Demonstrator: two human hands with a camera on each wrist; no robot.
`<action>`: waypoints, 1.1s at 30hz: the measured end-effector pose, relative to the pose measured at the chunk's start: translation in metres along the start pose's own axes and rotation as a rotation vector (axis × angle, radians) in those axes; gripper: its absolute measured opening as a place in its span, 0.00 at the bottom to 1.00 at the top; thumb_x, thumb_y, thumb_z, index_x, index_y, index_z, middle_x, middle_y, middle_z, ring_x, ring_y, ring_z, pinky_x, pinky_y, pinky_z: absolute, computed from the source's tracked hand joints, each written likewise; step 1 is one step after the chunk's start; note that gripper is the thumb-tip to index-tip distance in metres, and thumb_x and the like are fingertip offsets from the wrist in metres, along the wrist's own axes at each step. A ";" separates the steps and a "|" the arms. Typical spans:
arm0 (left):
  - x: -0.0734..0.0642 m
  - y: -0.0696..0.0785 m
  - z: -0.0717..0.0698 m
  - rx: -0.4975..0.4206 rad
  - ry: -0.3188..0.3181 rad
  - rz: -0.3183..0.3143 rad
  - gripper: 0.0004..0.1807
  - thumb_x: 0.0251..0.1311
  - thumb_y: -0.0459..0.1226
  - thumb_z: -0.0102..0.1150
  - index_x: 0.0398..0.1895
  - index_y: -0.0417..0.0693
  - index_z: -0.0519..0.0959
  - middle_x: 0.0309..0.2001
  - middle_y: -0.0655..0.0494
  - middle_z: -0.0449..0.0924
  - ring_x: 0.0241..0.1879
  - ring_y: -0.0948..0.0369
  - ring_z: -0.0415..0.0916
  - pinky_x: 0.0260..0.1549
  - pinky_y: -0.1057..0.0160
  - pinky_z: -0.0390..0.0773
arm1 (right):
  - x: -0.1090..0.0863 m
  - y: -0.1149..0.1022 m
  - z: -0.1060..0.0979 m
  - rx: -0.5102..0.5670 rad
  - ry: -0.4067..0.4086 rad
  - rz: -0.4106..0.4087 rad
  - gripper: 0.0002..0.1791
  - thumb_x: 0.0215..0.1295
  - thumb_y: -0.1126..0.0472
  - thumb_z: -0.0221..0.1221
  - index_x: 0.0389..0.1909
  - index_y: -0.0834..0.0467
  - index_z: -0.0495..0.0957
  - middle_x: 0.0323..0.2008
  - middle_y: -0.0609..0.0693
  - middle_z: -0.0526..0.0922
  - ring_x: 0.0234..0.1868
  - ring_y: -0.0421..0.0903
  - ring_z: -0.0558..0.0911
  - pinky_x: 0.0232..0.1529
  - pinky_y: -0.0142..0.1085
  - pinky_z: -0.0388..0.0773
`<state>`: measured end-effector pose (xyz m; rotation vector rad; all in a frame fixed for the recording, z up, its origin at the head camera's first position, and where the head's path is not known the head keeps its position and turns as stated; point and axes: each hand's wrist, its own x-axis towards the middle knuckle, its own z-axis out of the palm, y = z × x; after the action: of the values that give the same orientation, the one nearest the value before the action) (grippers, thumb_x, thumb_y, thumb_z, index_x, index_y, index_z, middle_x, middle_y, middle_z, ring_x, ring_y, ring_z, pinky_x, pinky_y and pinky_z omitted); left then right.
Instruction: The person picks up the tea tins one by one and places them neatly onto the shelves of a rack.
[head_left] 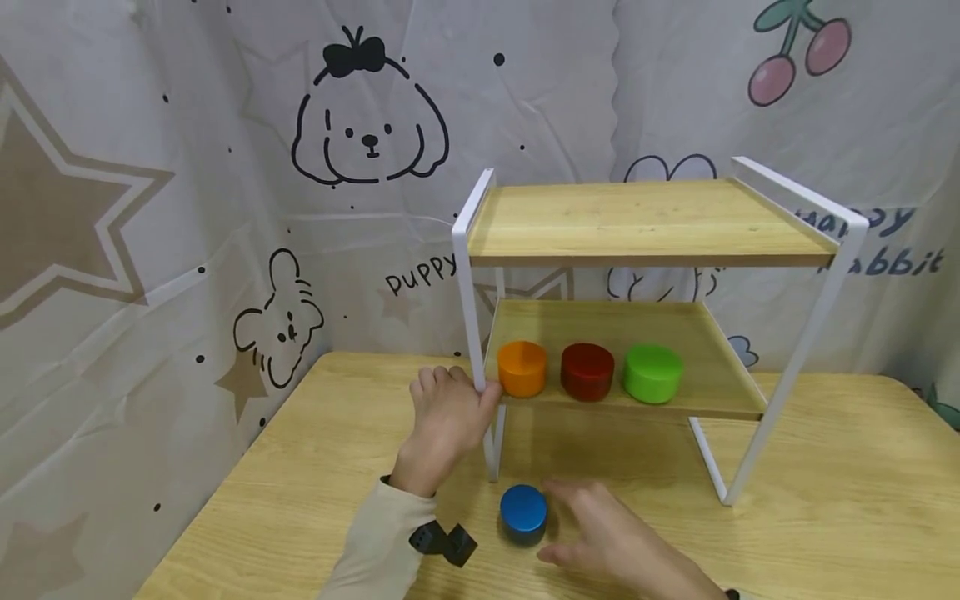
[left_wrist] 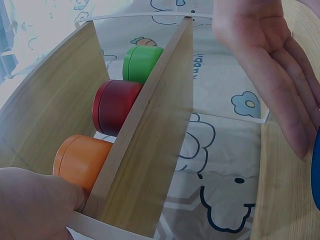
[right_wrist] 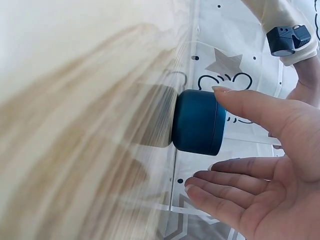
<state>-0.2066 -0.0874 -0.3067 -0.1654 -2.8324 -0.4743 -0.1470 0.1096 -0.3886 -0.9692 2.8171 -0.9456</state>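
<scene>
A two-tier wooden shelf rack (head_left: 645, 225) with a white metal frame stands on the table. My left hand (head_left: 450, 408) grips its left front post at the height of the lower board, the thumb at the board's edge. Close to that hand sits an orange round container (head_left: 522, 369) on the lower board, followed by a dark red one (head_left: 587, 372) and a green one (head_left: 653, 374). In front of the rack, a blue round container (head_left: 523, 512) stands upright on the table. My right hand (right_wrist: 265, 165) is beside it, fingers extended and thumb apart, the thumb tip overlapping the lid's edge in the right wrist view.
The wooden table (head_left: 300, 475) extends to both sides of the rack. A patterned curtain (head_left: 525, 100) hangs behind it and along the left. The upper board (head_left: 652, 221) overhangs the row of containers. Black wrist cameras (head_left: 442, 542) sit on the sleeves.
</scene>
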 end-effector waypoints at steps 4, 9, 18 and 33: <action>0.000 0.000 0.001 -0.008 0.006 -0.001 0.24 0.63 0.49 0.37 0.19 0.40 0.66 0.24 0.47 0.62 0.31 0.48 0.58 0.36 0.52 0.56 | 0.003 -0.001 0.001 0.026 -0.042 0.022 0.35 0.45 0.53 0.74 0.53 0.68 0.76 0.51 0.64 0.80 0.50 0.57 0.81 0.47 0.47 0.77; -0.001 -0.001 0.003 -0.020 0.004 -0.004 0.23 0.63 0.48 0.37 0.20 0.39 0.66 0.24 0.46 0.62 0.32 0.48 0.58 0.37 0.52 0.55 | 0.006 -0.002 0.005 0.009 -0.048 0.013 0.32 0.44 0.53 0.74 0.51 0.62 0.78 0.48 0.56 0.83 0.48 0.51 0.82 0.48 0.45 0.77; -0.001 -0.001 0.003 -0.040 0.013 -0.008 0.23 0.62 0.48 0.38 0.19 0.40 0.66 0.23 0.47 0.62 0.31 0.47 0.58 0.36 0.52 0.55 | 0.016 -0.009 0.007 0.008 -0.069 0.032 0.35 0.44 0.53 0.74 0.52 0.67 0.77 0.48 0.60 0.83 0.47 0.52 0.82 0.46 0.44 0.79; -0.004 0.001 0.001 -0.021 0.029 -0.006 0.23 0.63 0.48 0.37 0.20 0.39 0.66 0.23 0.46 0.62 0.31 0.48 0.58 0.37 0.51 0.56 | 0.025 -0.005 0.011 0.034 -0.079 0.042 0.32 0.42 0.56 0.75 0.49 0.68 0.79 0.44 0.58 0.84 0.43 0.49 0.82 0.44 0.43 0.79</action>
<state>-0.2028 -0.0862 -0.3089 -0.1526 -2.8010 -0.5035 -0.1624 0.0857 -0.3906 -0.9180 2.7363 -0.9256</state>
